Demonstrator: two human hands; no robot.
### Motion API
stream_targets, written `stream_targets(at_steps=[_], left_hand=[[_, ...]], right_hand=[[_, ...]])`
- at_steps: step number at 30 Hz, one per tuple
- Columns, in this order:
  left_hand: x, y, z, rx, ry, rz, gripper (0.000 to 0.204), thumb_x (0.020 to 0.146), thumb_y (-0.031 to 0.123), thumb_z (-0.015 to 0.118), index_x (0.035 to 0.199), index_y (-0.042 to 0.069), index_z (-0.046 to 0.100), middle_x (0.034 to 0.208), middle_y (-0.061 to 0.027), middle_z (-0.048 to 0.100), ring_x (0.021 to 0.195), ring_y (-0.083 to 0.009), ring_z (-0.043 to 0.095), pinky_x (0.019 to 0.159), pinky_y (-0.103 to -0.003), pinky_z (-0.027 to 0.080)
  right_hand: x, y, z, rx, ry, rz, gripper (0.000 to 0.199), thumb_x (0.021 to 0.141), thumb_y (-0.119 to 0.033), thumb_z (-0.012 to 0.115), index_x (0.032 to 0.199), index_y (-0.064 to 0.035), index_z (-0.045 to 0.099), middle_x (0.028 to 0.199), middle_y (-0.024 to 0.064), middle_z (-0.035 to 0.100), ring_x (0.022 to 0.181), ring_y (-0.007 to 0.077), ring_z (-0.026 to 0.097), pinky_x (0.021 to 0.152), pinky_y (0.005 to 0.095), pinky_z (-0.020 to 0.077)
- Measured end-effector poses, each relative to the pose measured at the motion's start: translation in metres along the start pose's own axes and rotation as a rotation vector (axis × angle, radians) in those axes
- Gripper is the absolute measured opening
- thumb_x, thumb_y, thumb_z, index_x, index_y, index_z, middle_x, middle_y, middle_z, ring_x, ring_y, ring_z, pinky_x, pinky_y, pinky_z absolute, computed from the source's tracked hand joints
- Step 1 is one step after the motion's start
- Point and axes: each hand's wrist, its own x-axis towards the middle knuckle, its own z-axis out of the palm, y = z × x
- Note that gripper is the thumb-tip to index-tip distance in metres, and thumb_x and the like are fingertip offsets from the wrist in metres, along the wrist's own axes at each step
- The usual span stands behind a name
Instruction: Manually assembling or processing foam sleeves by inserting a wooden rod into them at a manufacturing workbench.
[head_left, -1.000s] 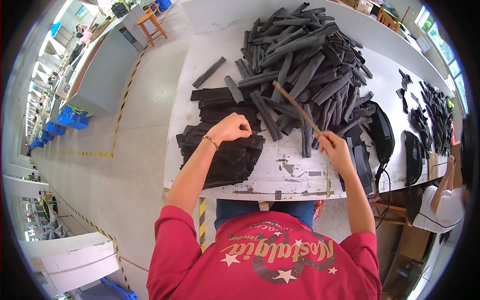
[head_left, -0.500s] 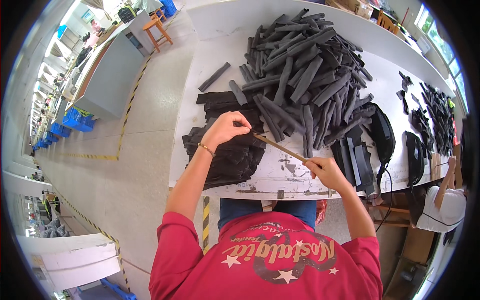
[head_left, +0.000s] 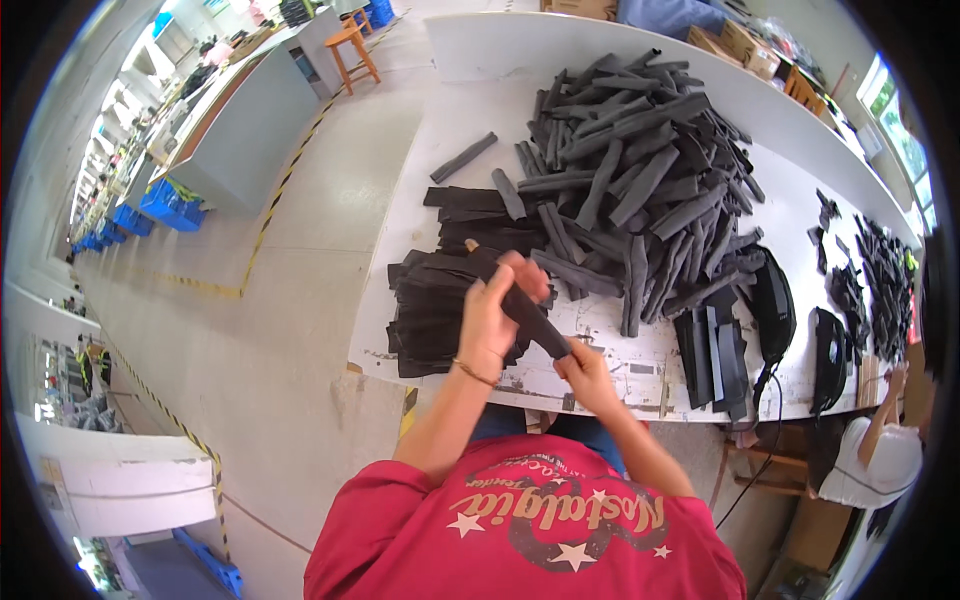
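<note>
1. The heap of dark grey rolled tubes lies on the white table; every place below is told from it.
2. The sleeve, black and long, is off the heap's near left side, held up between the two hands and slanting down toward the person's right.
3. The stick shows only as a light brown tip at the sleeve's far end; the rest is hidden.
4. The left hand, near the heap's lower left, is half curled about the sleeve's middle, thumb and fingers apart; blur hides how firmly it grips.
5. The right hand, on the heap's near side, is closed round the sleeve's near end.
6. The stack of flat black pieces sits left of the heap and toward the person, partly behind the left hand.
7. One loose tube lies left of the heap, apart from it.
8. Black strips lie on the heap's near right side.
9. A black pouch is just right of the heap.
</note>
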Motion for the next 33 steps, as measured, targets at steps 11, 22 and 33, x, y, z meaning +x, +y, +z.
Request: stream_targets(at_steps=[11, 22, 33], left_hand=[[0.006, -0.027, -0.021, -0.121, 0.197, 0.033, 0.021, 0.087, 0.023, 0.067, 0.086, 0.002, 0.062, 0.066, -0.0022, 0.06, 0.054, -0.0132, 0.057, 0.061, -0.033, 0.054], [0.022, 0.049, -0.034, 0.01, -0.074, 0.303, 0.03, 0.096, 0.029, 0.052, 0.099, 0.0, 0.059, 0.057, -0.0027, 0.052, 0.044, -0.0129, 0.047, 0.046, -0.028, 0.042], [-0.024, -0.034, -0.01, -0.025, -0.109, 0.089, 0.054, 0.095, 0.05, 0.042, 0.112, 0.0, 0.05, 0.101, -0.0141, 0.062, 0.091, -0.024, 0.062, 0.079, -0.037, 0.051]], right_hand=[[-0.035, 0.009, 0.033, -0.305, 0.116, 0.019, 0.011, 0.091, -0.008, 0.048, 0.091, -0.0002, 0.056, 0.06, 0.0192, 0.055, 0.053, 0.0349, 0.058, 0.05, 0.0399, 0.0427], [-0.155, 0.062, -0.014, -0.301, -0.095, 0.103, 0.017, 0.094, -0.013, 0.048, 0.09, -0.0017, 0.061, 0.057, 0.0109, 0.053, 0.047, 0.0191, 0.053, 0.047, 0.0331, 0.0415], [-0.063, -0.021, 0.002, -0.134, 0.047, 0.155, 0.024, 0.097, -0.018, 0.045, 0.087, -0.0003, 0.059, 0.054, -0.0009, 0.044, 0.049, 0.0061, 0.04, 0.045, 0.0252, 0.0317]])
